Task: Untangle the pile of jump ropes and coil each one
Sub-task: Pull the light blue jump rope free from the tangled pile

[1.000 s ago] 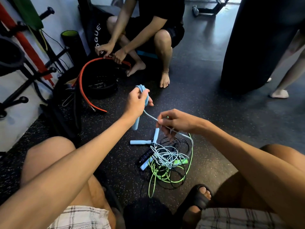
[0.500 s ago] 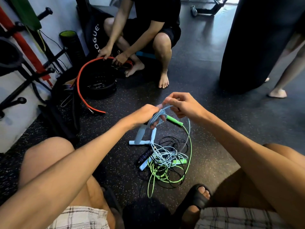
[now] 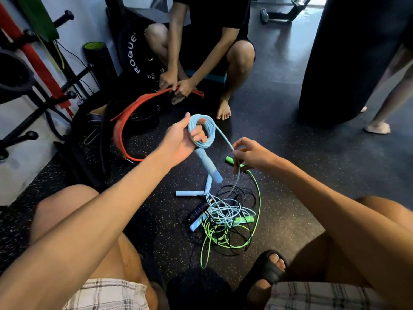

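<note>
My left hand (image 3: 183,142) is raised over the floor, gripping a coil of light blue jump rope (image 3: 204,130) wound round its fingers; one blue handle (image 3: 209,166) hangs below it. My right hand (image 3: 250,154) pinches the same blue cord a little lower and to the right, together with a green rope whose handle (image 3: 230,160) pokes out beside the fingers. From there the cords drop into the tangled pile (image 3: 225,217) of blue, green and black ropes on the dark floor between my knees. Two more blue handles (image 3: 190,193) lie at the pile's left.
A person squats opposite, holding a red belt (image 3: 134,110) by a heap of black gear. A rack with red and black bars (image 3: 33,63) stands at left. A black punching bag (image 3: 348,59) hangs at right, another person's legs (image 3: 386,104) beside it. My sandalled foot (image 3: 268,267) is near the pile.
My hands, close together half a second ago, have parted: the left has lifted up and left with the blue coil, and the right has dropped lower right along the cord.
</note>
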Tool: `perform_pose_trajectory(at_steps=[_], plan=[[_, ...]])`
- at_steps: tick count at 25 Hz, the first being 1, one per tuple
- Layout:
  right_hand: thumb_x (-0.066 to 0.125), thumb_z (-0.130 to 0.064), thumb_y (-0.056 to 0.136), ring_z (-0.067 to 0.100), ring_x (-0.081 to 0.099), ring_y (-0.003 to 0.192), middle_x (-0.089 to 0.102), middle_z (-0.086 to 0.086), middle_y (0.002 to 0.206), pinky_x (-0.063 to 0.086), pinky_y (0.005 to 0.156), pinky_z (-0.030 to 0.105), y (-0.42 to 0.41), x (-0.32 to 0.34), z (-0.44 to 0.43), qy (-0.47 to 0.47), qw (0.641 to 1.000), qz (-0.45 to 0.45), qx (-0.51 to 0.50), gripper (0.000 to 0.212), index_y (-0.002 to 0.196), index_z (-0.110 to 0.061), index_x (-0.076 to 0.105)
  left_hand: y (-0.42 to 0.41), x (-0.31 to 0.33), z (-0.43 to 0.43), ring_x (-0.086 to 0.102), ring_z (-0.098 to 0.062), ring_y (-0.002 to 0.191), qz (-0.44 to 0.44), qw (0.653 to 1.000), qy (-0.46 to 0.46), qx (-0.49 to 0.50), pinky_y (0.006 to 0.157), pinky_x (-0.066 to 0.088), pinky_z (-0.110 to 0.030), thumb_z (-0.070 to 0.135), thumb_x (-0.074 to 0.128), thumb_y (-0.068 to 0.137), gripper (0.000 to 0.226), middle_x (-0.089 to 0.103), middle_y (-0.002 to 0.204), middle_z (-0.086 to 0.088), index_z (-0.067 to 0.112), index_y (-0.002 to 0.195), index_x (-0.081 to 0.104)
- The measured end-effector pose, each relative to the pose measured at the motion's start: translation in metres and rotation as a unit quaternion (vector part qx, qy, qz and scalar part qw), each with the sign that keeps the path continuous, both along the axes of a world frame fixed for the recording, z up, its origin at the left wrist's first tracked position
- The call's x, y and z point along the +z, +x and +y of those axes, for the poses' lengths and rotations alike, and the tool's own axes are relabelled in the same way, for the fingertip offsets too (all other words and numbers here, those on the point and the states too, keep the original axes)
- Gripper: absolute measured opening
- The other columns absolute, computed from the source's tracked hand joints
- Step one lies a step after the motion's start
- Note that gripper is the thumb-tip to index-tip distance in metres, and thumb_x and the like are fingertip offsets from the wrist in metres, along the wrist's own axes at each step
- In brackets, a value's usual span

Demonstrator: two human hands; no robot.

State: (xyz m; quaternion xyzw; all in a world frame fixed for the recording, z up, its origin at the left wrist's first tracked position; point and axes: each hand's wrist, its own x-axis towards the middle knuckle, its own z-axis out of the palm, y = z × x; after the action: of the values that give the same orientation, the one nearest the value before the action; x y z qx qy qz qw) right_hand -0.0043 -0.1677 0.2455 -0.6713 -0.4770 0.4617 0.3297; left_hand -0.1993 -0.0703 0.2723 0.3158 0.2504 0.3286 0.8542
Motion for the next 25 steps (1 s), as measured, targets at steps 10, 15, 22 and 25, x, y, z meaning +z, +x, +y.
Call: perform_pose_trajectory(at_steps=[10, 15, 22, 25], plan=[[0.065, -0.016, 0.094, 0.027, 0.069, 0.082, 0.074, 0.022, 0.095, 0.057, 0.072, 0.03, -0.016, -0.006, -0.014, -0.156, 0.967, -0.014, 0.203, 0.013, 0.092, -0.006, 0.056, 0.001, -0.004, 0.002, 0.053, -0.02, 0.068, -0.007, 0.974, -0.079, 0.214, 0.075, 0.052, -0.036, 0.02, 0.034, 0.106, 0.031, 0.05, 0.078, -0.009, -0.001, 0.095, 0.054], [0.064, -0.009, 0.093, 0.029, 0.068, 0.072, 0.068, 0.026, 0.088, 0.059, 0.074, 0.046, -0.022, -0.005, -0.013, -0.086, 0.978, -0.028, 0.189, 0.009, 0.089, -0.005, 0.057, 0.003, -0.007, 0.002, 0.064, -0.018, 0.056, 0.086, 0.963, 0.026, 0.254, 0.075, 0.055, -0.034, 0.014, 0.04, 0.105, 0.024, 0.055, 0.073, -0.01, -0.001, 0.094, 0.055], [0.046, -0.013, 0.103, 0.017, 0.049, 0.057, 0.052, 0.01, 0.066, 0.043, 0.056, 0.025, -0.031, 0.024, -0.015, 0.021, 0.97, 0.016, 0.242, 0.024, 0.099, 0.003, 0.064, 0.006, -0.026, -0.009, 0.065, -0.017, 0.054, 0.302, 0.892, 0.31, 0.126, 0.063, 0.052, -0.028, 0.012, 0.047, 0.1, 0.02, 0.063, 0.069, -0.012, -0.005, 0.105, 0.058], [0.046, -0.014, 0.103, 0.019, 0.044, 0.058, 0.046, 0.009, 0.063, 0.039, 0.056, 0.025, -0.027, 0.032, -0.014, 0.082, 0.973, 0.02, 0.215, 0.026, 0.098, 0.001, 0.066, 0.01, -0.028, -0.011, 0.063, -0.022, 0.064, 0.368, 0.853, 0.369, 0.039, 0.07, 0.05, -0.032, 0.021, 0.055, 0.095, 0.023, 0.067, 0.068, -0.006, 0.001, 0.096, 0.066]])
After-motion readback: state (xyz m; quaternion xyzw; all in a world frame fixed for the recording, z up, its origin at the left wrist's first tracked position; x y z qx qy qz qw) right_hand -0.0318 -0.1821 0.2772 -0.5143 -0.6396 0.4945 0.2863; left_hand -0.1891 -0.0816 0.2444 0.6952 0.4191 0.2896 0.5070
